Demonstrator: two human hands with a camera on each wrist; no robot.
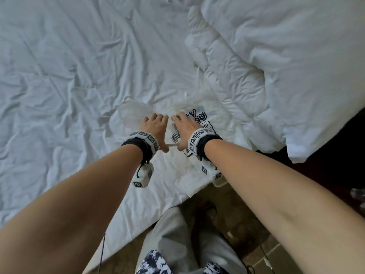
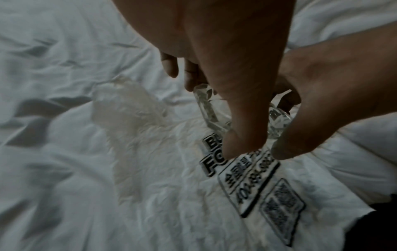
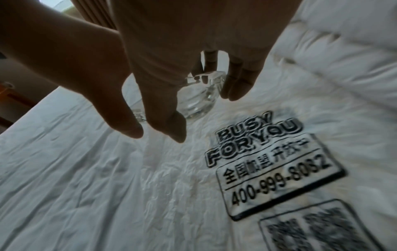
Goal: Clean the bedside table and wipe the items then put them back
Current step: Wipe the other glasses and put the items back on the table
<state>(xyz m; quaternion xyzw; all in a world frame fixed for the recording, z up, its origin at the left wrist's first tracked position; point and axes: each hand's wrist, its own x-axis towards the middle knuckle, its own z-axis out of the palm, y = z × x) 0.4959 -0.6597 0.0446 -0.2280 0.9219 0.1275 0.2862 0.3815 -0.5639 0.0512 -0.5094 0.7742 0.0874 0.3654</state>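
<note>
A clear glass ashtray (image 2: 207,108) (image 3: 199,100) sits on a white printed plastic bag (image 1: 197,182) spread on the bed. Both hands meet over it. My left hand (image 1: 158,131) (image 2: 214,118) curls its fingers onto the ashtray's left rim, thumb pointing down in front. My right hand (image 1: 183,131) (image 3: 204,117) wraps its fingers round the right and far side, thumb also held off the glass. In the head view the hands hide most of the ashtray.
A crumpled clear plastic wrap (image 1: 134,113) lies just left of the hands on the wrinkled white sheet (image 1: 59,91). A bunched white duvet (image 1: 276,56) fills the right side. The bed edge and brown floor (image 1: 227,210) are near my legs.
</note>
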